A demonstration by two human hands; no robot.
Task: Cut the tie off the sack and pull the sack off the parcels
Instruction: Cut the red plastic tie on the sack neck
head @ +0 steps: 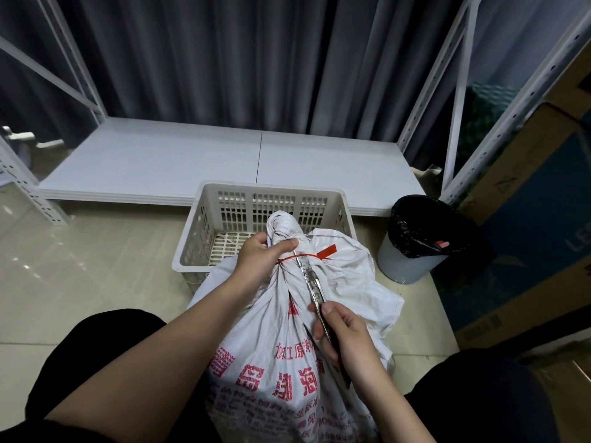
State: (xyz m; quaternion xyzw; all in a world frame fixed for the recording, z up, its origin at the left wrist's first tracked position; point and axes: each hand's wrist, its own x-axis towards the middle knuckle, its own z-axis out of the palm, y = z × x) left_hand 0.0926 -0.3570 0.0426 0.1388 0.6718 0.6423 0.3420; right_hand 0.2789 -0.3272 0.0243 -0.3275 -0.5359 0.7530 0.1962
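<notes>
Red plastic tie (289, 257) cinched round gathered neck of white woven sack (271, 346); tag end sticking out to the right. Sack upright on floor between the knees, leaning against front of perforated crate (204, 219). Left hand (256, 260) clenched round sack neck at the tie, thumb above it. Right hand (347, 337) closed on handles of scissors (311, 282), blades reaching up to the tie. Whether tie sits between the blades: cannot tell. Parcels not visible, presumed inside.

Recommended: keep neck taut and steady; seat tie deep in blades, clear of the weave; keep left thumb away from tips; cut squarely in one closure. Risk: snagging sack fabric.
</notes>
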